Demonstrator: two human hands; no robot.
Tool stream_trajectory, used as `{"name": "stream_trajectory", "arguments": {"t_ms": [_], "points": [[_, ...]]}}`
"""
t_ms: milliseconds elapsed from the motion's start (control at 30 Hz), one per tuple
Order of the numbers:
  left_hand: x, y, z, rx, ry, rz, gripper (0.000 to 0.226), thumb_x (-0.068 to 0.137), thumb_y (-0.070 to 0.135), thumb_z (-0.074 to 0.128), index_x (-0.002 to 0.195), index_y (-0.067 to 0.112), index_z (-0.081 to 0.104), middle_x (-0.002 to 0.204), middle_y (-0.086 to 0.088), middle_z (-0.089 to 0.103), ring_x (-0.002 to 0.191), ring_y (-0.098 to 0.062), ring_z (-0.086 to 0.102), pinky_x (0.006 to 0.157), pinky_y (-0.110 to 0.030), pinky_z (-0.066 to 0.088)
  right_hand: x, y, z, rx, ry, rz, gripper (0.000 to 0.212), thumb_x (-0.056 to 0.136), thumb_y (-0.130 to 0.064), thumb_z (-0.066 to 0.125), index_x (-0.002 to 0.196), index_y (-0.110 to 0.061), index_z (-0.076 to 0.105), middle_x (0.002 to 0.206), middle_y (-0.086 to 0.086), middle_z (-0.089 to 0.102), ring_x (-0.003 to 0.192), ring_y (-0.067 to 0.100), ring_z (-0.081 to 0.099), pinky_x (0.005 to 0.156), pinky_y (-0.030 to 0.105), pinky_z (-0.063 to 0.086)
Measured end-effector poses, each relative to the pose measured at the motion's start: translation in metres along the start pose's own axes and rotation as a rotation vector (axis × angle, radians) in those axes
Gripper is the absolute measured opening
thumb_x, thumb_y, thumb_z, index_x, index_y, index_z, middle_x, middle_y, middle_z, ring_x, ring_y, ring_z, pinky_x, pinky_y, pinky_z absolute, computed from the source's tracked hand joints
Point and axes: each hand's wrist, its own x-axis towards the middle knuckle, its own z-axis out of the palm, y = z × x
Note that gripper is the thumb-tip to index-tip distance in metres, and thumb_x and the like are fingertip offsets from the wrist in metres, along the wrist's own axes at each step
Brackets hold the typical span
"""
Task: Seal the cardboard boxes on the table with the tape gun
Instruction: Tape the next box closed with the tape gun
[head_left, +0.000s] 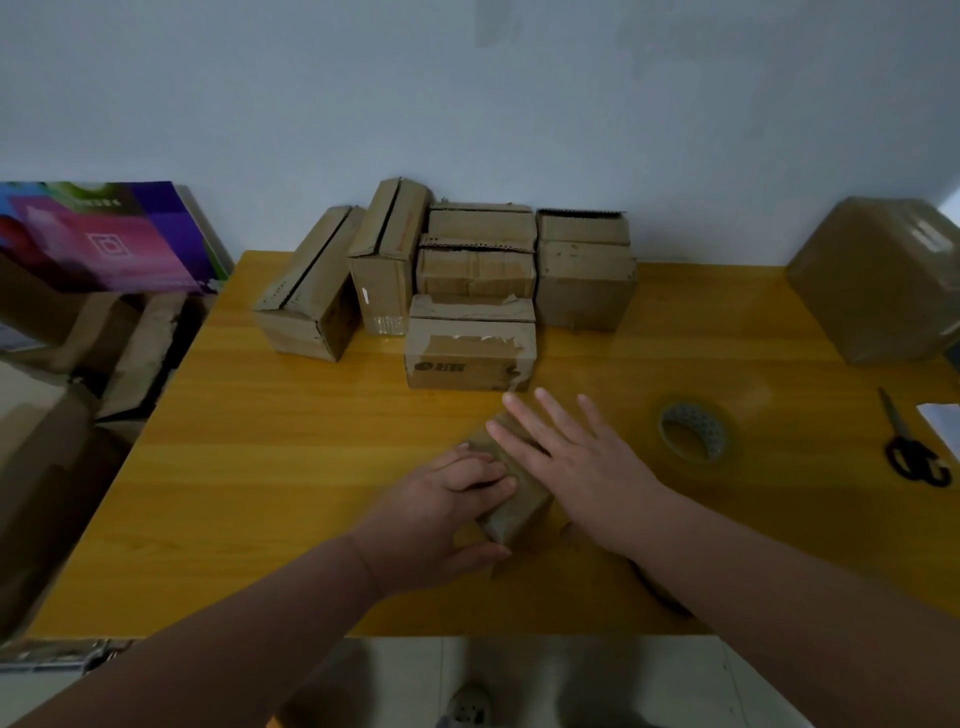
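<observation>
Your left hand (447, 512) grips a small cardboard box (519, 514), fingers curled over its top edge and thumb along the near side. Your right hand (576, 462) lies flat on the same box, fingers straight and spread, holding nothing. The small box sits near the middle of the yellow table (260, 467), turned at an angle to the table's edge. At 12 o'clock from it stands a cluster of cardboard boxes (467, 270), packed against the wall; the nearest of them, a taped box (470, 353), is just beyond your right fingertips. A roll of clear tape (693, 431) lies on the table at 2 o'clock, near your right hand, and black-handled scissors (911, 447) lie farther out at 3 o'clock. A large wrapped box (878, 280) stands at the table's far corner, at 2 o'clock.
</observation>
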Motion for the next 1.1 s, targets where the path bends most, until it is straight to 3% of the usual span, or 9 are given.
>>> {"name": "stream_trajectory", "arguments": {"t_ms": [133, 233, 533, 633, 700, 800, 900, 967, 1100], "points": [[0.003, 0.008, -0.005, -0.015, 0.019, -0.105, 0.058, 0.076, 0.055, 0.059, 0.123, 0.02, 0.064, 0.121, 0.006, 0.058, 0.12, -0.012, 0.045, 0.108, -0.053, 0.029, -0.009, 0.011, 0.0, 0.143, -0.023, 0.08, 0.117, 0.082, -0.033, 0.072, 0.146, -0.034, -0.025, 0.153, -0.002, -0.036, 0.143, 0.023, -0.024, 0.117, 0.05, -0.007], [0.007, 0.013, -0.011, -0.089, -0.037, -0.23, 0.064, 0.072, 0.059, 0.056, 0.127, 0.026, 0.06, 0.128, 0.011, 0.051, 0.121, -0.007, 0.036, 0.101, -0.037, 0.041, -0.013, 0.011, 0.006, 0.208, -0.003, 0.183, 0.111, 0.087, -0.018, 0.068, 0.147, -0.037, -0.023, 0.157, -0.002, -0.029, 0.147, 0.026, -0.015, 0.118, 0.049, -0.003], [0.016, 0.018, -0.016, -0.17, -0.137, -0.38, 0.059, 0.069, 0.049, 0.073, 0.122, 0.033, 0.053, 0.136, 0.013, 0.028, 0.123, -0.004, 0.02, 0.101, -0.032, 0.044, -0.027, 0.007, 0.007, 0.182, 0.053, 0.063, 0.095, 0.091, -0.007, 0.056, 0.149, -0.042, -0.01, 0.161, -0.004, -0.01, 0.147, 0.022, 0.006, 0.119, 0.044, 0.003], [0.026, 0.023, -0.017, -0.189, -0.251, -0.533, 0.077, 0.066, 0.048, 0.075, 0.13, 0.04, 0.033, 0.15, 0.01, 0.008, 0.137, -0.021, 0.017, 0.106, -0.04, 0.04, -0.03, 0.018, 0.006, 0.394, 0.091, 0.205, 0.094, 0.088, -0.015, 0.063, 0.152, -0.037, -0.003, 0.161, -0.009, 0.011, 0.145, 0.02, 0.016, 0.116, 0.038, 0.02], [0.037, 0.023, -0.02, -0.186, -0.323, -0.66, 0.105, 0.066, 0.044, 0.077, 0.145, 0.038, 0.009, 0.15, 0.003, 0.012, 0.136, -0.024, 0.021, 0.106, -0.042, 0.039, -0.03, 0.025, 0.006, 0.533, 0.107, 0.314, 0.087, 0.09, -0.021, 0.063, 0.152, -0.036, 0.004, 0.157, -0.007, 0.024, 0.143, 0.021, 0.024, 0.11, 0.036, 0.034], [0.047, 0.009, -0.026, -0.348, -0.299, -0.844, 0.127, 0.065, 0.03, 0.082, 0.15, 0.032, -0.013, 0.142, 0.001, 0.022, 0.131, -0.026, 0.027, 0.104, -0.046, 0.042, -0.026, 0.033, 0.002, 0.787, 0.164, 0.436, 0.066, 0.096, -0.021, 0.056, 0.152, -0.028, 0.021, 0.15, -0.001, 0.04, 0.135, 0.017, 0.039, 0.106, 0.032, 0.038], [0.041, -0.008, -0.031, -0.759, -0.189, -0.909, 0.132, 0.052, 0.016, 0.083, 0.151, 0.035, -0.002, 0.143, 0.001, 0.025, 0.132, -0.028, 0.029, 0.105, -0.05, 0.041, -0.025, 0.035, -0.007, 1.193, 0.272, 0.583, 0.054, 0.099, -0.027, 0.051, 0.149, -0.025, 0.031, 0.145, -0.002, 0.045, 0.129, 0.017, 0.043, 0.102, 0.031, 0.038], [0.033, -0.011, -0.032, -1.013, -0.137, -0.924, 0.129, 0.046, 0.008, 0.08, 0.148, 0.041, 0.009, 0.138, 0.001, 0.032, 0.125, -0.027, 0.039, 0.098, -0.047, 0.047, -0.022, 0.032, -0.01, 1.514, 0.233, 0.682, 0.057, 0.099, -0.038, 0.049, 0.151, -0.029, 0.027, 0.151, 0.0, 0.035, 0.135, 0.022, 0.036, 0.105, 0.037, 0.035], [0.018, -0.018, -0.014, -1.035, -0.218, -0.946, 0.118, 0.066, -0.017, 0.073, 0.149, 0.039, 0.01, 0.145, -0.004, 0.029, 0.121, -0.027, 0.042, 0.079, -0.033, 0.053, -0.017, 0.015, -0.003, 1.716, 0.096, 0.722, 0.058, 0.099, -0.04, 0.047, 0.151, -0.035, 0.022, 0.157, 0.001, 0.024, 0.14, 0.027, 0.031, 0.109, 0.046, 0.036]]}}
